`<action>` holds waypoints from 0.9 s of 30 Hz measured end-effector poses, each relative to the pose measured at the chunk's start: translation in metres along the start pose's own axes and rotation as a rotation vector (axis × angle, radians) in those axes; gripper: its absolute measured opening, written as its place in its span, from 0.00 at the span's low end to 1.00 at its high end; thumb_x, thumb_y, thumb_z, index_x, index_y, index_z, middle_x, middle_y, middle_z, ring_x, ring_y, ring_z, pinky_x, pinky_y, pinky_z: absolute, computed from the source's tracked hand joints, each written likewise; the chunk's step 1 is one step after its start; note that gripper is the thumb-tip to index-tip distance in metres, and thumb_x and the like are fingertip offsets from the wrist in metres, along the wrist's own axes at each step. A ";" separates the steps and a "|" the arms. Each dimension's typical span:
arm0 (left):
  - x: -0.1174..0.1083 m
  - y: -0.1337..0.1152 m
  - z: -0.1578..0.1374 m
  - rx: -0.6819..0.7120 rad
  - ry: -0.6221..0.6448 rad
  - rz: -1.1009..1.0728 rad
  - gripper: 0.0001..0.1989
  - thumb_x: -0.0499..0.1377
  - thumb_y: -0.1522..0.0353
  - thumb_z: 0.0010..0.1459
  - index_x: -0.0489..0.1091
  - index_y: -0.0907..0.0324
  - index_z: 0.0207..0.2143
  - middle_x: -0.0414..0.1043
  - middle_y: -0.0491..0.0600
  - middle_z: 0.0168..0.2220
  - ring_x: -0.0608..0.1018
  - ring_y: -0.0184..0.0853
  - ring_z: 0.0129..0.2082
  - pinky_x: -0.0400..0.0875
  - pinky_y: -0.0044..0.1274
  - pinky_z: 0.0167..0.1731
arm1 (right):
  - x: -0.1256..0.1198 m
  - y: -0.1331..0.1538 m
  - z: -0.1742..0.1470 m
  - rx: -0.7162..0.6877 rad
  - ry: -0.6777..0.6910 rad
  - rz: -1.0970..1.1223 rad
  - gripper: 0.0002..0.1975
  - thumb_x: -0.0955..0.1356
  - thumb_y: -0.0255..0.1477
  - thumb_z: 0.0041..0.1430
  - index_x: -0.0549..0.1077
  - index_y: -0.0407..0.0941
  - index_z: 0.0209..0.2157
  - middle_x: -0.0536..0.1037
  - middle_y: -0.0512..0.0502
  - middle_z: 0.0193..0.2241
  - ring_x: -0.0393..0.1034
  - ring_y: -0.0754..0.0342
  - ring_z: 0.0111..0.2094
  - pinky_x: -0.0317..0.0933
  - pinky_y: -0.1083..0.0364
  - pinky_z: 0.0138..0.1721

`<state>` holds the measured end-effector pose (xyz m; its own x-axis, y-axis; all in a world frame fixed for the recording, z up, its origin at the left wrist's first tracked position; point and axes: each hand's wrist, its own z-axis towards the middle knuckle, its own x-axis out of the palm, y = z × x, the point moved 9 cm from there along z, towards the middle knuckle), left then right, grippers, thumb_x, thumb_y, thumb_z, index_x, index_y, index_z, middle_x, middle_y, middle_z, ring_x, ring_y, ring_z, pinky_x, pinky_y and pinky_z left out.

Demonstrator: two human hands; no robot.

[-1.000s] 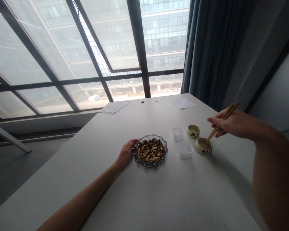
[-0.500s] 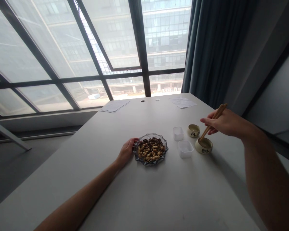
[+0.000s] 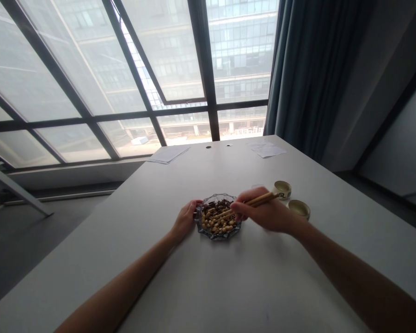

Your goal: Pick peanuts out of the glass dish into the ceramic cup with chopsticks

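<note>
A faceted glass bowl [image 3: 215,237] on the table holds peanuts in shells [image 3: 222,226] and dark seeds [image 3: 222,204]. My left hand [image 3: 184,219] grips its left rim, thumb on top. In my right hand [image 3: 263,215], closed around them, is a pair of wooden chopsticks [image 3: 265,199]. Their tips reach in among the nuts; whether they pinch one I cannot tell. To the right, partly behind my right hand, stand two cream ceramic cups, the farther cup [image 3: 282,188] and the nearer cup [image 3: 299,209]. The hand covers most of the clear plastic containers.
White table [image 3: 201,282] runs toward the window. Papers lie at its far left [image 3: 168,154] and a paper sheet [image 3: 267,149] at its far right. A dark curtain [image 3: 298,83] hangs beyond the right edge.
My right hand has moved left with the chopsticks, from the nearer ceramic cup to the glass bowl. My left hand has stayed on the bowl's rim. The view has shifted slightly.
</note>
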<state>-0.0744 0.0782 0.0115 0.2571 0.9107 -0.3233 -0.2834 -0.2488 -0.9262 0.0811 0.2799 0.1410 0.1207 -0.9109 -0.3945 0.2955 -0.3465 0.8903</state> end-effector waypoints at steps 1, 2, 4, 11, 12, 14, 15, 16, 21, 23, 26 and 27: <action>0.000 0.000 0.000 0.002 0.000 0.000 0.28 0.50 0.46 0.61 0.76 0.59 0.42 0.82 0.54 0.40 0.80 0.45 0.39 0.75 0.34 0.38 | 0.015 -0.002 0.003 -0.017 0.042 -0.001 0.21 0.69 0.46 0.62 0.81 0.41 0.31 0.83 0.44 0.28 0.78 0.50 0.29 0.70 0.56 0.28; 0.000 0.000 0.000 0.004 0.000 -0.001 0.28 0.50 0.46 0.61 0.76 0.59 0.42 0.82 0.54 0.40 0.80 0.45 0.39 0.75 0.34 0.39 | 0.027 -0.004 0.004 -0.035 0.082 -0.019 0.21 0.69 0.45 0.62 0.81 0.41 0.30 0.82 0.44 0.27 0.77 0.51 0.28 0.68 0.57 0.27; 0.000 0.001 0.000 0.006 -0.002 -0.004 0.28 0.50 0.46 0.61 0.76 0.58 0.42 0.82 0.54 0.40 0.80 0.45 0.40 0.75 0.34 0.39 | 0.038 -0.008 0.006 -0.054 0.098 -0.063 0.21 0.69 0.44 0.63 0.80 0.41 0.28 0.81 0.45 0.25 0.74 0.53 0.27 0.65 0.58 0.27; 0.002 0.011 0.003 -0.008 0.018 -0.037 0.27 0.50 0.47 0.62 0.75 0.59 0.44 0.82 0.54 0.41 0.80 0.44 0.40 0.75 0.34 0.39 | 0.005 -0.017 0.004 0.028 -0.024 -0.132 0.18 0.69 0.42 0.63 0.80 0.41 0.31 0.81 0.45 0.25 0.76 0.51 0.27 0.67 0.57 0.28; 0.002 0.011 0.003 -0.009 0.022 -0.041 0.28 0.50 0.47 0.62 0.75 0.60 0.44 0.82 0.55 0.41 0.80 0.44 0.40 0.75 0.34 0.39 | 0.001 -0.017 0.004 0.037 -0.029 -0.135 0.18 0.69 0.41 0.63 0.80 0.41 0.31 0.81 0.46 0.24 0.77 0.51 0.27 0.67 0.57 0.28; 0.002 0.012 0.002 -0.009 0.024 -0.044 0.28 0.50 0.47 0.62 0.75 0.60 0.44 0.81 0.55 0.41 0.80 0.45 0.40 0.74 0.34 0.40 | -0.003 -0.015 0.003 0.039 -0.038 -0.133 0.17 0.69 0.41 0.64 0.80 0.41 0.32 0.82 0.45 0.25 0.77 0.51 0.27 0.68 0.57 0.28; 0.002 0.011 0.002 -0.009 0.024 -0.045 0.28 0.50 0.47 0.62 0.75 0.60 0.44 0.81 0.55 0.42 0.80 0.45 0.41 0.74 0.34 0.41 | -0.004 -0.014 0.003 0.035 -0.045 -0.129 0.17 0.69 0.41 0.63 0.80 0.41 0.32 0.82 0.45 0.25 0.77 0.51 0.27 0.68 0.57 0.28; 0.002 0.011 0.002 -0.008 0.024 -0.045 0.28 0.50 0.47 0.62 0.75 0.60 0.44 0.81 0.55 0.42 0.80 0.45 0.41 0.74 0.34 0.41 | -0.004 -0.013 0.003 0.031 -0.050 -0.120 0.17 0.69 0.41 0.63 0.80 0.42 0.32 0.82 0.45 0.25 0.78 0.51 0.27 0.69 0.57 0.28; 0.002 0.009 0.001 -0.008 0.020 -0.035 0.28 0.50 0.47 0.63 0.75 0.60 0.44 0.81 0.55 0.42 0.80 0.45 0.42 0.74 0.34 0.42 | 0.010 -0.018 0.004 0.056 -0.010 -0.049 0.17 0.70 0.42 0.62 0.80 0.42 0.31 0.82 0.45 0.25 0.79 0.50 0.28 0.70 0.57 0.28; 0.002 0.008 0.001 -0.008 0.016 -0.028 0.28 0.50 0.47 0.63 0.75 0.60 0.44 0.81 0.55 0.42 0.80 0.46 0.42 0.74 0.34 0.42 | 0.016 -0.021 0.005 0.051 0.011 -0.028 0.17 0.71 0.42 0.61 0.80 0.41 0.31 0.83 0.44 0.25 0.79 0.50 0.28 0.70 0.57 0.28; 0.001 0.007 0.001 -0.009 0.011 -0.019 0.28 0.50 0.47 0.63 0.75 0.59 0.44 0.82 0.55 0.42 0.80 0.46 0.42 0.74 0.35 0.42 | 0.022 -0.027 0.008 0.070 0.026 -0.001 0.18 0.71 0.42 0.61 0.80 0.41 0.31 0.83 0.44 0.26 0.79 0.50 0.28 0.70 0.57 0.27; 0.001 0.007 0.001 -0.009 0.010 -0.017 0.28 0.50 0.47 0.62 0.75 0.59 0.44 0.82 0.55 0.41 0.80 0.46 0.42 0.74 0.35 0.42 | 0.022 -0.029 0.008 0.085 0.023 0.011 0.18 0.70 0.43 0.61 0.79 0.41 0.30 0.83 0.44 0.26 0.80 0.49 0.28 0.71 0.57 0.27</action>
<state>-0.0770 0.0780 0.0048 0.2711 0.9114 -0.3095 -0.2702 -0.2366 -0.9333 0.0674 0.2681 0.1081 0.1458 -0.9097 -0.3889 0.2129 -0.3551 0.9103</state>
